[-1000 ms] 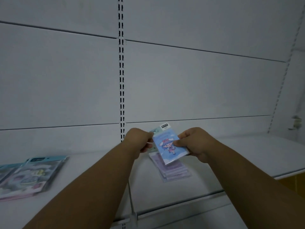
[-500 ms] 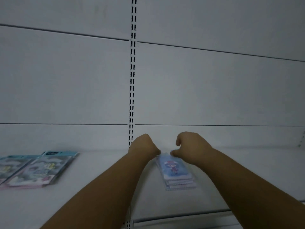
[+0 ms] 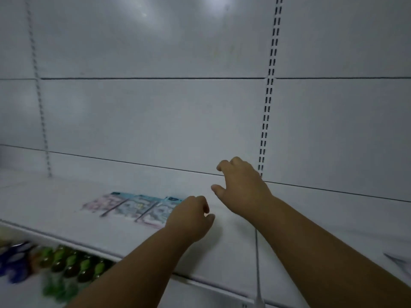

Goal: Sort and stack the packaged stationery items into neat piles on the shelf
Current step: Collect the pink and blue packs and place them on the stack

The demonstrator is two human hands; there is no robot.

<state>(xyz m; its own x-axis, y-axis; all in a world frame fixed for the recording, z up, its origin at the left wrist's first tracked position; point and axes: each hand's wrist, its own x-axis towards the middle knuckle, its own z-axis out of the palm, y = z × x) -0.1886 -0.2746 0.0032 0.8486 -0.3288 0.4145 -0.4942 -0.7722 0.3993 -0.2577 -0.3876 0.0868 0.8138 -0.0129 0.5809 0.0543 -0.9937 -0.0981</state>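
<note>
Nothing was gripped: the right hand [image 3: 241,187] was spread open, the left hand [image 3: 190,217] loosely curled beside the packets [image 3: 133,206]. Those packets could be knocked askew by a careless reach.

White panelled back wall [image 3: 155,112], slotted upright [image 3: 270,85], dim light.

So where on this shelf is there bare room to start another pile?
Bare shelf lies left of the row of packets, and more lies right of the right hand, past the shelf seam. It is crowded where the left hand covers the row's right end.
</note>
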